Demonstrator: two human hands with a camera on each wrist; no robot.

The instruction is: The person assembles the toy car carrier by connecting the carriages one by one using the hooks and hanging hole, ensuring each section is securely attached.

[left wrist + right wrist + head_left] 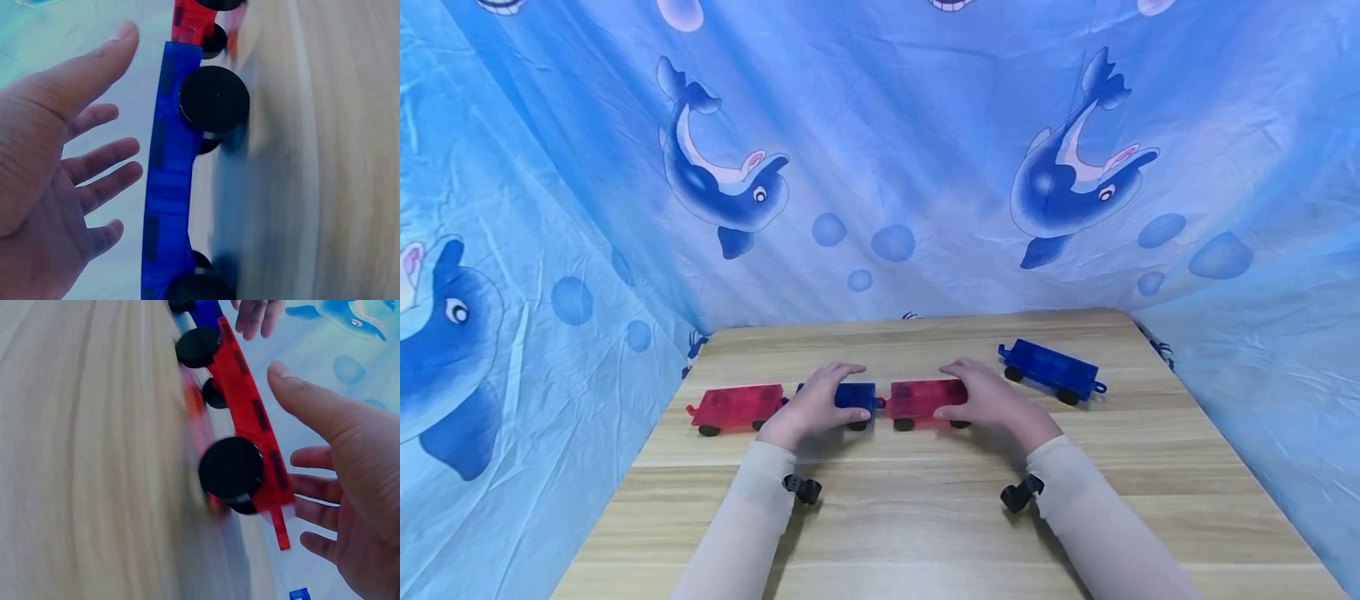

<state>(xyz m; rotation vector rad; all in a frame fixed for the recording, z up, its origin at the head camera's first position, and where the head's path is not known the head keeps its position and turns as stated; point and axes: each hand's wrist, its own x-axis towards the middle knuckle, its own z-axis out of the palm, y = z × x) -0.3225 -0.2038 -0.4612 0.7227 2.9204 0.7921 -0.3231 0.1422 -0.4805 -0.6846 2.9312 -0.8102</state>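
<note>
Three toy train wagons stand in a row on the table, end to end: a red wagon (733, 407) at left, a blue wagon (859, 397) in the middle, another red wagon (921, 400) at right. Their hooks meet at both joints; whether they are latched I cannot tell. Over the blue wagon is my left hand (815, 408), thumb and fingers spread apart; the left wrist view shows a gap between the hand and that wagon (170, 175). My right hand (992, 402) hovers at the right end of the right red wagon (247, 400), its fingers loosely extended and gripping nothing.
A second blue wagon (1051, 367) stands apart at the back right, turned at an angle. The wooden table (895, 517) ends at a blue dolphin-print cloth (895, 158) behind and at both sides. A small black camera sits on each wrist.
</note>
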